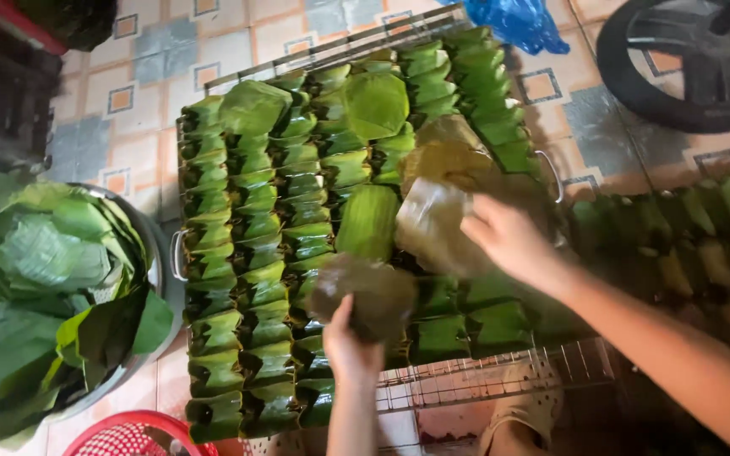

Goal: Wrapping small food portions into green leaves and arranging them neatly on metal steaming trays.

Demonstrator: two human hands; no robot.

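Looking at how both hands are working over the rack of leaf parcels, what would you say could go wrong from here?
1. The left hand holds a dark leaf by one edge only; it may slip or tear.
2. The right hand grips a pale leaf above the tightly packed leaf parcels; a brush could knock loose leaves off the rows.
3. The wire rack is bare at its near edge, so a parcel nudged there might tip.

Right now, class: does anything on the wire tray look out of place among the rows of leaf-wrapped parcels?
Yes. Several loose flat leaves lie across the neat rows of folded leaf parcels on the wire tray, breaking the pattern. The left hand grips a dark round leaf; the right hand holds a pale leaf.
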